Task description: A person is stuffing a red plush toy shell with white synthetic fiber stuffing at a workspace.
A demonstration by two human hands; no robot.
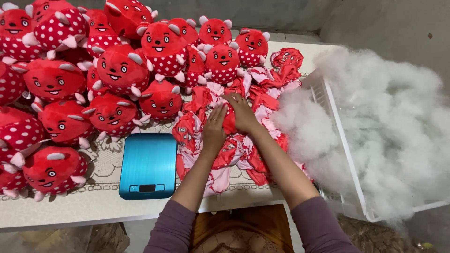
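My left hand and my right hand press together on a red unstuffed toy skin at the middle of the table. It lies on top of a heap of flat red and pink toy skins. My left palm lies flat against its left side, fingers pointing up. From the right, the fingers of my right hand curl over its top. Both forearms in mauve sleeves reach in from the bottom edge.
Several stuffed red toys with white dots are piled across the left and back of the table. A blue kitchen scale sits left of my hands. White stuffing fibre overflows a white bin on the right.
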